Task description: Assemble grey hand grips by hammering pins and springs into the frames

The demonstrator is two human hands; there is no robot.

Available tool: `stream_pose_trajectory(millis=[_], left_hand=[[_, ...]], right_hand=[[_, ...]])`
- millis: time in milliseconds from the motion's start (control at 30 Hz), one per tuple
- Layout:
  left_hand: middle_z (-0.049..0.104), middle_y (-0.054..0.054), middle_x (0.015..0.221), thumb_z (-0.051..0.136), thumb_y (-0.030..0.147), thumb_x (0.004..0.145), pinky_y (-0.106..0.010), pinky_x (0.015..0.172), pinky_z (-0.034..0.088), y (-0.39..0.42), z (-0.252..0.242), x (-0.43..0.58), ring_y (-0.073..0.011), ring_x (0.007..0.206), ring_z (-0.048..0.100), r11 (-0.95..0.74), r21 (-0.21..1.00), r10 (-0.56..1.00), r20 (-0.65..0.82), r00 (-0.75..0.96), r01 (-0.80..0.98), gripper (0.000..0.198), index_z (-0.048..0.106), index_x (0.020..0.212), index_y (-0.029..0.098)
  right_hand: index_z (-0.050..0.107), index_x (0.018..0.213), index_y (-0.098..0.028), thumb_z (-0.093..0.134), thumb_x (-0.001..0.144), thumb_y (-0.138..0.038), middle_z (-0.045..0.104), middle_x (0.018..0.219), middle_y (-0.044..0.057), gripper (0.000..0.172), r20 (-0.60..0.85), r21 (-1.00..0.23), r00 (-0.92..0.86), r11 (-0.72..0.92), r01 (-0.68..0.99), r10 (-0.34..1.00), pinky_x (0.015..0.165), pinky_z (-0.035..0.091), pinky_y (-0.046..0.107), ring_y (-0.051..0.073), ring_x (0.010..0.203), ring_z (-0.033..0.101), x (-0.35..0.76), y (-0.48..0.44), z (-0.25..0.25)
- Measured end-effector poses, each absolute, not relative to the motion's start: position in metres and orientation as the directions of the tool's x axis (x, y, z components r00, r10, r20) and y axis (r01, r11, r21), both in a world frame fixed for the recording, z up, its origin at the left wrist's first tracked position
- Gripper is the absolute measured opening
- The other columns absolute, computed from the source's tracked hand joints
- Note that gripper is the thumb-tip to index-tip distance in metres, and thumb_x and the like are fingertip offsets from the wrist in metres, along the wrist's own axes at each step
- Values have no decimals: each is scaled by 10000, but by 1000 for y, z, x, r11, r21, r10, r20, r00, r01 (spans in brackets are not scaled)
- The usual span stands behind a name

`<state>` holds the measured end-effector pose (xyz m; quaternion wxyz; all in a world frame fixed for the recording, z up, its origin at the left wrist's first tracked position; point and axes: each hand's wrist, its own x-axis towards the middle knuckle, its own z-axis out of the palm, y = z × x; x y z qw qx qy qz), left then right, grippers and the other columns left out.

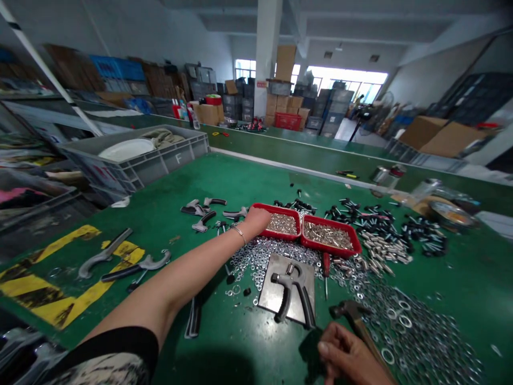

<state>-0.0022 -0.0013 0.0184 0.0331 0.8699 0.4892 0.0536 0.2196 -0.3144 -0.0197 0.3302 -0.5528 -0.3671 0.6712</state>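
And here's the hand grip (287,281), grey up top with black padding down both handles, lying flat on the square metal plate (269,291)! Its handles are spread into an upside-down V, ends toward the near side, the right one running right to the plate's front edge. A black knob juts out at its left, and a short shiny metal piece shows at its top. Further back, the left red tray (282,236) sits upright, left end partly covered, its right end just beside a second tray (332,248). Inside, small silvery pins (282,223) lie heaped loosely, pointing every which way!
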Motion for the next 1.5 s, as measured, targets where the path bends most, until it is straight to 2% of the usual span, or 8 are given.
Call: stream_pose_trajectory(millis=[100,433,833,933,1033,1133,1333,1500], left_hand=[[685,-236,1016,506,38,887,-452,914,469,-6,15,-8,-320,1038,641,-518,78,854,103,510,852,187,682,947,20],[686,-159,999,460,72,907,-332,885,467,-6,7,-18,-241,978,640,-561,144,826,156,541,815,221,671,971,91],[661,-109,1010,482,57,859,-326,932,458,-35,28,-22,-202,1017,595,-524,370,848,313,428,767,205,654,953,114],[667,-53,937,511,61,828,-297,855,484,-81,43,-29,-168,922,612,-542,553,840,336,426,632,184,663,877,152],[670,-26,863,578,122,800,-293,771,494,-143,47,-37,-160,822,617,-400,826,890,247,383,397,111,668,841,173],[676,-29,867,640,212,792,-283,744,492,-195,34,-43,-156,798,620,-96,976,941,25,338,194,120,658,903,173],[666,-29,823,684,324,784,-263,739,464,-230,4,-46,-147,768,610,221,975,914,-210,348,7,218,656,904,143],[651,-20,771,651,351,799,-254,690,442,-233,1,-40,-146,727,586,201,979,927,-203,315,40,222,659,862,138]], right_hand=[[574,755,-206,714,766,-546,595,642,-26,367,-422,-907,-72,-419,50,904,613,455,268,140,582,614,222,-291,-6],[592,776,-219,718,743,-513,627,628,-31,322,-288,-946,-76,-271,179,955,672,509,329,175,613,637,214,-221,20],[615,820,-200,727,764,-472,651,705,-23,299,-278,-954,-93,-263,146,956,685,532,317,163,644,654,219,-214,13],[621,853,-201,723,768,-475,657,769,-16,304,-271,-957,-106,-257,135,957,712,547,326,169,686,664,219,-209,8],[610,886,-210,734,758,-473,662,827,-10,317,-259,-962,-115,-244,124,959,745,553,334,179,732,676,217,-209,6],[590,919,-213,685,805,-475,662,851,-2,301,-238,-964,-126,-218,149,963,732,554,334,178,726,683,216,-212,6],[580,830,-212,539,900,-495,620,702,0,294,-150,-936,-116,-103,338,982,665,543,364,184,615,637,214,-214,6],[646,839,-239,575,893,-424,636,892,62,206,97,-799,-138,160,580,986,854,479,410,253,877,609,204,-207,-6]])
